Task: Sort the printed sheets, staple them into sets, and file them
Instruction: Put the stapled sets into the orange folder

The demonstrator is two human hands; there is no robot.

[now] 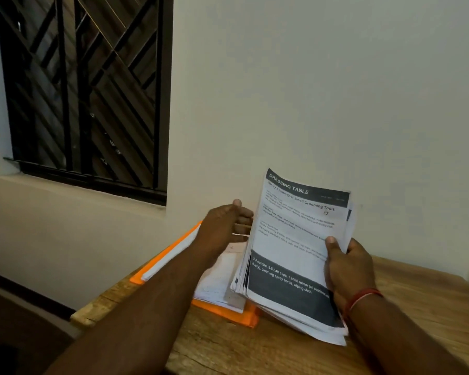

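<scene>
Held up in the right hand (347,269): a thick stack of printed sheets (295,253), thumb pressed on the front page near its right edge, other fingers curled round behind. Leans back toward the wall, top edge high, bottom edge low over the wooden table (255,347); no telling whether resting on the wood or just above it. White paper, with a dark header band reading "DRESSING TABLE" and under it the title "Spray Cleaning of Small Grooming Tools". Below that, a few blocks of small blurred text, a small handwritten mark toward the right, then a broad dark band across the lower part with white lettering about combs, hair clips and a mirror. Fanned slightly along the left and bottom sides, many page edges showing, not squared up.

At the stack's left edge, the left hand (222,226): fingers stretched nearly straight toward the paper, tips hidden behind the sheets, thumb lifted clear above. Impossible to say whether touching the back pages.

Left of the stack, flat on the table: an orange folder (238,316) with more white sheets (214,282) lying on it, partly under the left forearm. Round the right wrist, a red thread band (363,297). Beyond, a pale wall (309,90) and a dark window (84,90) with a diagonal grille.
</scene>
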